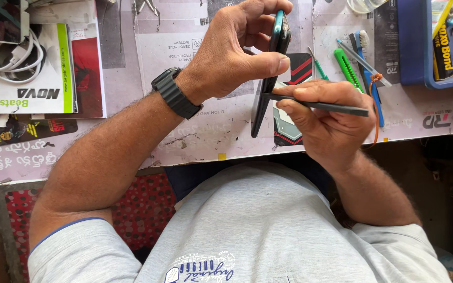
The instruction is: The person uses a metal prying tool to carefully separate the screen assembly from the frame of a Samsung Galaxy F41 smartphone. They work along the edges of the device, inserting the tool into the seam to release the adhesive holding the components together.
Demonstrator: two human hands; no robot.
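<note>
Between our hands, we list: right hand (331,123) pinching a dark flat pry tool (321,106), tip entered at the edge seam of an upright teal phone (268,78) clamped by our left hand (234,52), seam apparently barely parted; beyond, green cutter (348,69), toothbrush (365,57), blue tray (412,47).

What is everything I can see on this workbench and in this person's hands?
Phone: one, dark with teal edge, held on edge above the bench.
Flat tool: one, dark grey, tip at the phone's edge.
Utility knife: one, green, on the bench to the right.
Toothbrush: one, blue, beside the knife.
Tray: one, blue, top right corner.
Cables: coiled bundle, white, top left.
Workbench: one, covered with printed paper.
Wristwatch: one, black, left wrist.
Left hand: grips the phone.
Right hand: holds the flat tool.
</note>
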